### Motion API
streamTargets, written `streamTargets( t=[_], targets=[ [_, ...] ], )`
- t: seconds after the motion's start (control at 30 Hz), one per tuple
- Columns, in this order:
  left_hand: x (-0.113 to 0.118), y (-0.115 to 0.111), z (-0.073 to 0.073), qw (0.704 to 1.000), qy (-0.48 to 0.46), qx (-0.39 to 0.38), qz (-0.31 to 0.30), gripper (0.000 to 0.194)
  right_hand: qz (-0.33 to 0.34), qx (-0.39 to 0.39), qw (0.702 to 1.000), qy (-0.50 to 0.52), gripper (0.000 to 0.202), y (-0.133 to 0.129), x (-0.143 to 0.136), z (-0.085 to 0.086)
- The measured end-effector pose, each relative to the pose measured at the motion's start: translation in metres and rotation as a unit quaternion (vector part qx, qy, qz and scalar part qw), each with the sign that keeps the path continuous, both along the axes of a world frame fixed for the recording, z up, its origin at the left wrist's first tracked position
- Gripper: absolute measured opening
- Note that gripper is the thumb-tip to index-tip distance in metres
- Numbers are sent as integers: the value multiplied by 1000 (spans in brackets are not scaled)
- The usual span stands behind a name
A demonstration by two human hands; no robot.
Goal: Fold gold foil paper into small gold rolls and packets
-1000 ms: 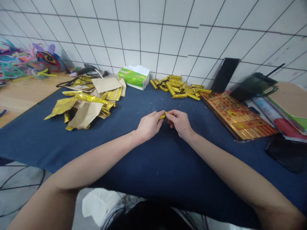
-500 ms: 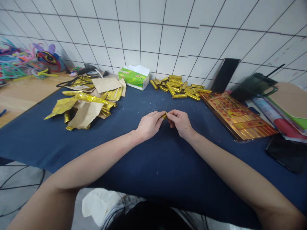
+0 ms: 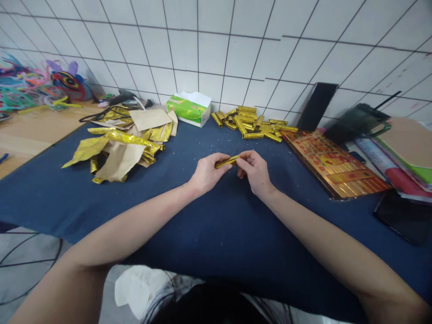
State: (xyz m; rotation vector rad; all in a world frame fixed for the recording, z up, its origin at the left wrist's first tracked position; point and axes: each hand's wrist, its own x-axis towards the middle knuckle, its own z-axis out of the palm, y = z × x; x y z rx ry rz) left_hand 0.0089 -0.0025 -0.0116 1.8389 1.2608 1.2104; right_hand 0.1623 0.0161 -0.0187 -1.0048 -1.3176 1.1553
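Note:
Between my two hands is a small gold paper roll (image 3: pixel 227 162), lying crosswise above the dark blue cloth (image 3: pixel 216 225). My left hand (image 3: pixel 209 172) pinches its left part between thumb and fingers. At the right end, the thumb and forefinger of my right hand (image 3: pixel 254 173) close on it, the other fingers curled beneath. Behind the hands, against the wall, lies a pile of similar gold rolls (image 3: pixel 248 121). To the left sits a heap of crumpled gold foil paper (image 3: pixel 89 150) with brown paper pieces (image 3: pixel 123 159).
A green tissue box (image 3: pixel 187 110) stands by the tiled wall. On the right are a gold-orange packet (image 3: pixel 337 166), an upright black phone (image 3: pixel 317 107), a dark transparent jug (image 3: pixel 359 121) and a black flat object (image 3: pixel 403 216). Colourful pipe cleaners (image 3: pixel 30 92) lie far left.
My left fingers have shifted from covering the roll to holding it by its left part, so more of its length shows. My right hand stays nearly in place at the right end.

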Motion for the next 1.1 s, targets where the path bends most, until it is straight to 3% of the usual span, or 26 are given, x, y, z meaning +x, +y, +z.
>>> streamTargets(
  t=[0.1,0.17,0.4,0.6,0.87,1.1],
  targets=[
    [0,-1,0,999,-29,-9,-21,22,51,9,999,6,34,-1,-1,0],
    [1,-2,1,998,-46,-21,-35,24,64,14,998,2,29,-1,-1,-1],
    [3,-1,6,985,-152,-80,-23,20,20,31,999,19,19,0,0,-2],
    [7,1,6,952,-271,-134,-35,19,10,44,999,22,16,-4,-3,2],
    [7,-2,10,940,-295,-173,-11,12,0,65,997,-43,14,-9,-2,4],
    [9,-2,12,929,-333,-158,-22,30,-12,49,998,26,9,-3,-2,0]
  ],
)
